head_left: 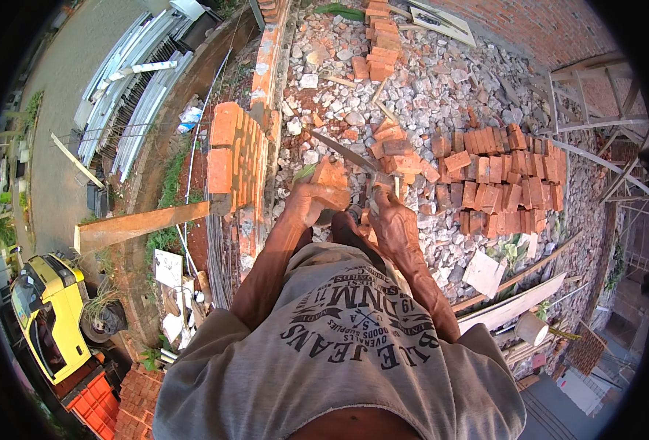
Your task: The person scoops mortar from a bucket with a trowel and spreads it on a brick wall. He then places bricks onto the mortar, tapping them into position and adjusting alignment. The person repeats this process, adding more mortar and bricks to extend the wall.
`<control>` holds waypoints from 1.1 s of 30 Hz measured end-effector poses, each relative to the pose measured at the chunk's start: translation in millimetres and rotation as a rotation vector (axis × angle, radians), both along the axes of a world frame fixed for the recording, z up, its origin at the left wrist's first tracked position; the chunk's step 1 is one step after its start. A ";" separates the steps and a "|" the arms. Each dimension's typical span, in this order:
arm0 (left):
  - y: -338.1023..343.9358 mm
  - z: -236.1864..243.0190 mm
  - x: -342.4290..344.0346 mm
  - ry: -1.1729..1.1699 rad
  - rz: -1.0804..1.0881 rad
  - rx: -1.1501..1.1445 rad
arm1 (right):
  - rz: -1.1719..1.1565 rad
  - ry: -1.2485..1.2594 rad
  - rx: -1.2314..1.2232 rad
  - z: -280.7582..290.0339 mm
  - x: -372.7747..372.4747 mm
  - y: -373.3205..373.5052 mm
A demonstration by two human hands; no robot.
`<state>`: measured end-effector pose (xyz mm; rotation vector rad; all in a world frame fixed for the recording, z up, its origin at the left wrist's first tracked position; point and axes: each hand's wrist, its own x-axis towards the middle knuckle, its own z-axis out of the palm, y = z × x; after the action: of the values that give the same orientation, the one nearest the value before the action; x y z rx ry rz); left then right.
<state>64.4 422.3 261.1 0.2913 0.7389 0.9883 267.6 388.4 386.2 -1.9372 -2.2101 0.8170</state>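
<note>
My left hand (310,203) is closed round an orange brick (330,174), held up in front of my body. My right hand (392,221) grips a machete (345,152) with a long, dark blade. The blade slants up and to the left, past the far side of the brick. Most of the machete's handle is hidden by my fingers. Left of my hands rises a brick wall (245,158) with mortar between its courses. Loose bricks (405,158) lie on the rubble just beyond my right hand.
Broken stone rubble (434,88) covers the ground. A large brick pile (508,180) stands to the right, a brick row (383,44) farther ahead. A wooden plank (141,226) juts left from the wall. Scaffolding (603,125) is far right; a yellow truck (49,315) stands lower left.
</note>
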 end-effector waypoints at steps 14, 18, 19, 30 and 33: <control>11.9 18.3 1.9 -0.144 -0.081 0.083 | -0.363 0.364 0.554 7.8 15.3 -4.7; 23.2 24.3 6.5 -0.355 -0.031 0.104 | -0.333 0.421 0.645 18.7 19.8 -11.0; 20.5 26.1 6.1 -0.401 0.013 0.082 | -0.324 0.403 0.607 17.6 20.0 -14.5; 10.9 26.4 -27.2 -0.329 0.203 -0.047 | -0.638 0.294 0.017 -106.7 80.5 -80.5; 9.4 60.0 -49.3 -0.204 0.252 0.123 | -0.711 0.196 -0.057 -138.0 102.5 -108.9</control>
<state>15.0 431.6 321.1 0.2025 0.5379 1.2847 370.1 279.5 248.3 -2.3040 -1.2458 0.8863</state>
